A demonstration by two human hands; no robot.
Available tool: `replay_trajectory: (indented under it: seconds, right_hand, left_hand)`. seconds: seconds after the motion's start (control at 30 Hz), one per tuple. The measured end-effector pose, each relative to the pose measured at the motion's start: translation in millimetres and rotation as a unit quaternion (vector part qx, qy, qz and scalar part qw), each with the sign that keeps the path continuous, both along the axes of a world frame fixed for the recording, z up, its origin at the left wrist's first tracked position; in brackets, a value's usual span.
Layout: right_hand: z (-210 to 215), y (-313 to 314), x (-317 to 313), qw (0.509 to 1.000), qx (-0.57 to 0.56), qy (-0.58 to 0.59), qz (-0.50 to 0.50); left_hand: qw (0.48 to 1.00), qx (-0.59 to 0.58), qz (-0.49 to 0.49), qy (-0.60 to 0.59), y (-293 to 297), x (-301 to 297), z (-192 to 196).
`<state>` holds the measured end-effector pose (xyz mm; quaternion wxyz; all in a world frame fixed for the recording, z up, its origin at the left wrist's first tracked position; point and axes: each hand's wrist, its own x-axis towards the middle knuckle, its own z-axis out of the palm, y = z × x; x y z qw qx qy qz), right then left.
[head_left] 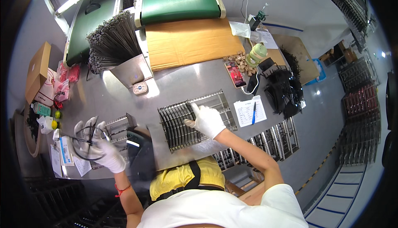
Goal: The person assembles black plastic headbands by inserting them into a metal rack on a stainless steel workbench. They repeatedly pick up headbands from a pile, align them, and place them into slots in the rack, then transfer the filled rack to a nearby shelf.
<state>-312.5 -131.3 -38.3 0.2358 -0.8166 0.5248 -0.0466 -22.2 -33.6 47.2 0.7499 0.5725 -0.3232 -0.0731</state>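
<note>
My left hand, in a white glove, is raised at the left side of the table. Its fingers are curled among several thin black wire loops, which it holds off the tabletop. My right hand, also in a white glove, is over a metal rack. Its thumb and index finger are at the last dark curved lens of a row of similar lenses filling the rack's left part. The grip there is partly hidden by the hand. Slots to the right of my hand hold no lenses.
A second metal rack lies beside a blurred black object. Bundled dark wires stand behind a metal plate. Cardboard, a phone, a paper sheet with a blue pen, and black parts surround the work area.
</note>
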Motion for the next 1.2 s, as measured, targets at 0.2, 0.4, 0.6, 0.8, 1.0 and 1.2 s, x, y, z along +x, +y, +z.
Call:
replay_trajectory:
  seconds: [0.2, 0.4, 0.6, 0.8, 1.0, 1.2]
  right_hand:
    - [82.3, 13.9, 46.5, 0.969, -0.062, -0.175, 0.164]
    - [29.3, -2.5, -22.8, 0.988, -0.052, -0.137, -0.046]
    - [-57.1, 29.1, -43.3, 0.979, 0.169, -0.108, -0.039]
    - [-72.0, 47.0, -32.9, 0.993, -0.002, 0.086, 0.077]
    - [-16.3, 34.8, -16.7, 0.991, -0.082, 0.044, -0.092]
    - [64.7, 29.3, -42.8, 0.801, 0.457, -0.387, 0.013]
  left_hand:
    - [0.905, -0.105, 0.004, -0.411, -31.2, -82.3, 0.7]
    - [0.864, 0.185, -0.348, 0.312, 8.5, -48.6, 3.6]
    - [0.969, -0.042, -0.227, -0.089, 3.1, -45.4, -24.6]
    - [0.961, -0.109, -0.253, 0.036, -0.5, -38.0, -31.3]
    - [0.957, -0.089, -0.274, 0.033, -9.7, -56.5, -39.8]
    - [0.910, 0.004, -0.398, -0.116, -22.3, -139.7, -51.3]
